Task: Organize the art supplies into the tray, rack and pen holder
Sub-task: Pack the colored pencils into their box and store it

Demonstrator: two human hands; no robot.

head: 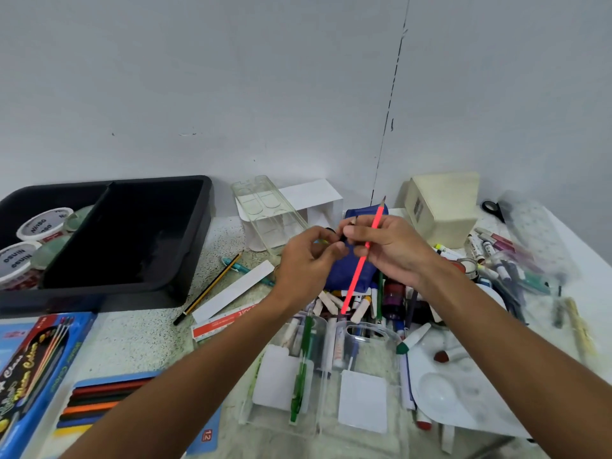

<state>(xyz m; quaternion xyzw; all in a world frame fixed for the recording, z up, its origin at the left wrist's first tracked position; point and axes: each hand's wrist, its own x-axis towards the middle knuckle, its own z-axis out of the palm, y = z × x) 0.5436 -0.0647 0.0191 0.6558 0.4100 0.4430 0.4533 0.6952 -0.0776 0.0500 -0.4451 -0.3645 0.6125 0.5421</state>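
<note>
Head view: right hand [390, 248] curls its grip around a pink pencil [362, 260] pointing toward 1 o'clock; left hand [306, 265] pinches a small dark object [342, 239] over the bench [139, 339].

- Two hands: the left hand [306, 260] and the right hand [390, 250], both raised above the blue pouch [347, 270].
- One pink pencil [362, 260], in front of the pouch.
- One black tray [195, 260], well left of the pouch.
- Two white tubs [43, 225] and [18, 260], inside the tray's left part.
- One striped pencil [208, 289], left of the pouch.
- One ruler [225, 321], left of and nearer than the pouch.
- One cream box [443, 207], right of and behind the pouch.
- One pair of scissors [493, 208], far right of the pouch.
</note>
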